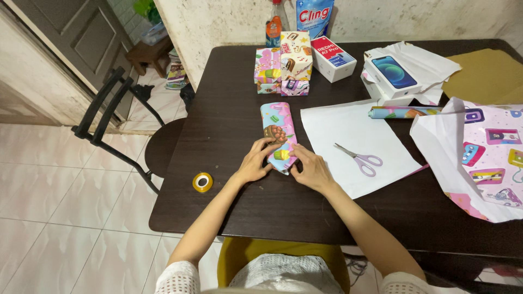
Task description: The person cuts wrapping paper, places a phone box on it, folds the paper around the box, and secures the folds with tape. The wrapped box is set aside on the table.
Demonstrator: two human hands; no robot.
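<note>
Near the table's [245,207] front edge, the left hand [254,162] and right hand [311,169] pinched the near end of a wrapped box [277,130], fingers curled closed on its folded paper. A tape roll [202,182] lay to the left, scissors [359,158] on white paper [348,136] to the right, and wrapped gifts [282,65] stood farther back.

Head view, steeply down, close

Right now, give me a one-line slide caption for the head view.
Both hands, left hand and right hand, press the end of a gift-wrapped box on a dark table, scissors and tape roll nearby.
</note>
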